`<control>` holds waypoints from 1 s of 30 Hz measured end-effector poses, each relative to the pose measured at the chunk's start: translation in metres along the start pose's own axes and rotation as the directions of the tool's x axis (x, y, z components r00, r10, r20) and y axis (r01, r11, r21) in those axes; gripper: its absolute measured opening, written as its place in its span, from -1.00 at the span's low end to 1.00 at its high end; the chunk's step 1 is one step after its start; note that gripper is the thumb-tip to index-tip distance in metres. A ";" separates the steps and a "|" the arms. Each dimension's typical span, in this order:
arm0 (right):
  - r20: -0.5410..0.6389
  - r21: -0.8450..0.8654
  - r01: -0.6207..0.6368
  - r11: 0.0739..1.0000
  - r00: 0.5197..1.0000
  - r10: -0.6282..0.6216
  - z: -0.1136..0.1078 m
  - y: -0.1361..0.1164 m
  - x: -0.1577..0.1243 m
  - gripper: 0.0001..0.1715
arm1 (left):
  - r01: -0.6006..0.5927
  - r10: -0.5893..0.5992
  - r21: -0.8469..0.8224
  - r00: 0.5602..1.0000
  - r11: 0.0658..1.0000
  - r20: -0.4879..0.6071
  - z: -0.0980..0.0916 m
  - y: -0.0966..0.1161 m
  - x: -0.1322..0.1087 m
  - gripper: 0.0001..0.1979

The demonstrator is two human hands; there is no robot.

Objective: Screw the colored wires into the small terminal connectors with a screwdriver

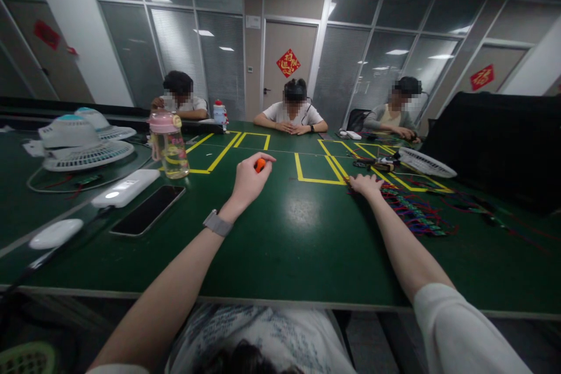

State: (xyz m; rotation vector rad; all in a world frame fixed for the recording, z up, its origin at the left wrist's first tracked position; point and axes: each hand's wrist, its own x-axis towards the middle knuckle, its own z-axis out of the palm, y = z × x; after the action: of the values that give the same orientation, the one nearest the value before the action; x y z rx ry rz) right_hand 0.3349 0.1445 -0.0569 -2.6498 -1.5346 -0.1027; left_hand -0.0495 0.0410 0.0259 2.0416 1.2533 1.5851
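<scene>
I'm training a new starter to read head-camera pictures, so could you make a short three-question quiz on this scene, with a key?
1. Which hand holds the orange object?

2. True or false: the phone lies flat on the table, nearer the camera than the pink-lidded bottle.

3. Which of these is nearest the right hand?
A) the pink-lidded bottle
B) the wired circuit boards
C) the phone

Key:
1. The left hand.
2. True.
3. B.
</scene>
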 end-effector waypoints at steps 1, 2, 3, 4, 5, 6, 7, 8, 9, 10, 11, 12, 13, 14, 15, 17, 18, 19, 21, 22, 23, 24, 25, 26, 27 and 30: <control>0.002 -0.002 0.004 1.000 1.000 -0.004 0.000 0.000 0.000 -0.24 | 0.001 -0.001 -0.003 1.000 1.000 0.001 0.000 0.000 0.000 -0.84; 0.004 -0.003 0.008 1.000 1.000 -0.008 0.000 0.000 -0.001 -0.24 | 0.003 -0.003 -0.006 1.000 1.000 0.003 0.000 0.001 0.000 -0.84; 0.007 -0.004 0.011 1.000 1.000 -0.011 -0.001 0.000 -0.001 -0.23 | 0.006 -0.006 -0.009 1.000 1.000 0.006 0.000 0.002 -0.001 -0.84; 0.011 -0.005 0.014 1.000 1.000 -0.014 -0.001 -0.001 -0.002 -0.23 | 0.011 -0.011 -0.010 1.000 1.000 0.010 -0.001 0.003 -0.001 -0.84; 0.014 -0.005 0.017 1.000 1.000 -0.017 -0.001 -0.001 -0.002 -0.23 | 0.014 -0.014 -0.010 1.000 1.000 0.012 -0.001 0.004 -0.001 -0.84; 0.017 -0.004 0.020 1.000 1.000 -0.020 -0.002 -0.002 -0.002 -0.24 | 0.015 -0.015 -0.008 1.000 1.000 0.010 -0.001 0.005 -0.001 -0.84; 0.020 -0.003 0.023 1.000 1.000 -0.023 -0.002 -0.002 -0.003 -0.24 | 0.015 -0.015 -0.006 1.000 1.000 0.008 -0.002 0.006 -0.001 -0.84; 0.022 -0.002 0.025 1.000 0.999 -0.025 -0.002 -0.003 -0.003 -0.24 | 0.014 -0.014 -0.004 1.000 1.000 0.007 -0.002 0.006 -0.001 -0.84; 0.025 -0.002 0.029 1.000 0.999 -0.029 -0.003 -0.003 -0.003 -0.23 | 0.013 -0.013 -0.002 1.000 1.000 0.005 -0.002 0.006 -0.001 -0.84; 0.027 -0.002 0.034 0.999 0.999 -0.034 -0.003 -0.004 -0.003 -0.23 | 0.012 -0.012 -0.001 1.000 1.000 0.005 -0.002 0.007 -0.001 -0.84; 0.030 -0.002 0.041 0.999 0.999 -0.041 -0.003 -0.005 -0.003 -0.22 | 0.010 -0.010 -0.002 1.000 1.000 0.007 -0.002 0.006 -0.001 -0.83; 0.033 -0.004 0.051 0.999 0.998 -0.050 -0.003 -0.005 -0.003 -0.22 | 0.008 -0.008 -0.003 1.000 1.000 0.009 -0.002 0.006 -0.001 -0.83; 0.036 -0.005 0.062 0.998 0.997 -0.062 -0.003 -0.006 -0.003 -0.22 | 0.004 -0.004 -0.004 1.000 1.000 0.010 -0.002 0.006 -0.001 -0.83; 0.039 -0.006 0.076 0.997 0.996 -0.075 -0.003 -0.007 -0.003 -0.23 | 0.001 -0.001 -0.003 1.000 1.000 0.008 -0.002 0.006 -0.001 -0.83; 0.042 -0.007 0.089 0.996 0.995 -0.089 -0.003 -0.008 -0.003 -0.24 | 0.000 0.000 -0.003 1.000 1.000 0.009 -0.002 0.006 -0.001 -0.83; 0.047 -0.007 0.115 0.993 0.992 -0.114 -0.003 -0.009 -0.002 -0.27 | 0.002 -0.002 -0.003 1.000 1.000 0.007 -0.002 0.006 -0.001 -0.83; 0.049 -0.006 0.126 0.992 0.991 -0.125 -0.003 -0.010 -0.002 -0.29 | 0.004 -0.004 -0.005 1.000 1.000 0.008 -0.002 0.006 -0.001 -0.83; 0.051 -0.004 0.135 0.991 0.990 -0.135 -0.003 -0.011 -0.002 -0.29 | 0.006 -0.006 -0.006 1.000 1.000 0.008 -0.002 0.006 -0.001 -0.83; 0.055 0.002 0.154 0.988 0.987 -0.154 -0.004 -0.011 -0.001 -0.30 | 0.006 -0.006 -0.006 1.000 1.000 0.010 -0.002 0.006 -0.001 -0.83; 0.057 0.007 0.165 0.986 0.985 -0.165 -0.005 -0.011 0.000 -0.30 | 0.004 -0.004 -0.004 1.000 1.000 0.010 -0.002 0.006 -0.001 -0.83; 0.060 0.012 0.177 0.984 0.982 -0.178 -0.005 -0.011 0.001 -0.31 | 0.000 0.000 -0.002 1.000 1.000 0.009 -0.001 0.005 -0.001 -0.83; 0.063 0.018 0.192 0.981 0.979 -0.193 -0.005 -0.011 0.001 -0.33 | -0.005 0.005 0.001 1.000 1.000 0.005 -0.001 0.004 -0.001 -0.83; 0.066 0.024 0.209 0.978 0.976 -0.210 -0.006 -0.011 0.002 -0.34 | -0.009 0.009 0.002 1.000 1.000 0.001 0.000 0.004 -0.001 -0.83; 0.068 0.032 0.226 0.974 0.971 -0.228 -0.006 -0.010 0.003 -0.36 | -0.011 0.011 0.002 1.000 1.000 -0.002 0.000 0.003 0.000 -0.83; 0.068 0.040 0.244 0.969 0.967 -0.246 -0.006 -0.010 0.004 -0.38 | -0.010 0.010 0.002 1.000 1.000 -0.005 0.000 0.002 0.000 -0.83; 0.055 0.072 0.298 0.952 0.952 -0.302 -0.005 -0.007 0.006 -0.43 | -0.002 0.002 0.004 1.000 1.000 -0.003 0.001 0.002 0.000 -0.82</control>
State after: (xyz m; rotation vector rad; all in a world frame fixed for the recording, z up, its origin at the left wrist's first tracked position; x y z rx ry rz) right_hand 0.3312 0.1528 -0.0513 -2.3749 -1.9191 0.0156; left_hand -0.0480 0.0404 0.0270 2.0444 1.2570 1.5881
